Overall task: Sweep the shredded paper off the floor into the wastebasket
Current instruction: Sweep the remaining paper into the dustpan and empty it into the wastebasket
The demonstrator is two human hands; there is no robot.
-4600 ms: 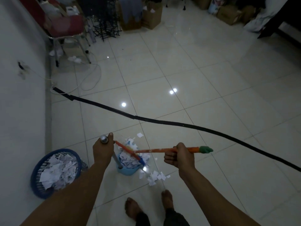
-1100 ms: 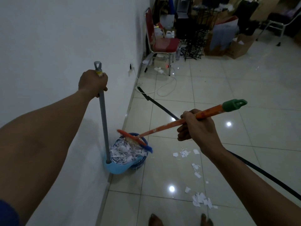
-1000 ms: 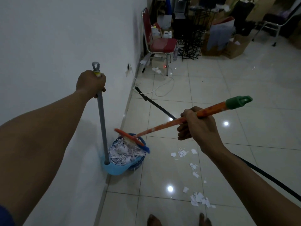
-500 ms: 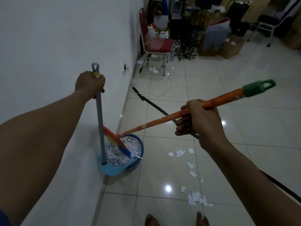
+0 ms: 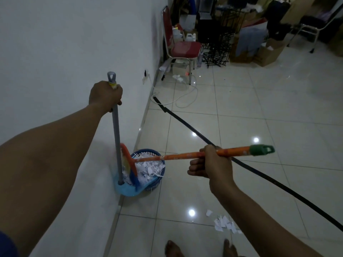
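Dim, bluish light is filling the room. Small bright glare spots are shining on the glossy floor [image 5: 259, 112] tiles right of the wastebasket [image 5: 148, 171]. Wide-angle distortion is bending the edges, and distant clutter beyond the wastebasket is looking soft, grainy.

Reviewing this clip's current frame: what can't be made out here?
- Head view: the dustpan interior is screened by the broom head.
- The wastebasket depth is hidden under shredded paper.
- Some floor scraps are covered by the right forearm.
- The left hand shows its back only, gripping the dustpan handle; its fingers are mostly hidden.
- Both feet are cropped by the bottom edge.
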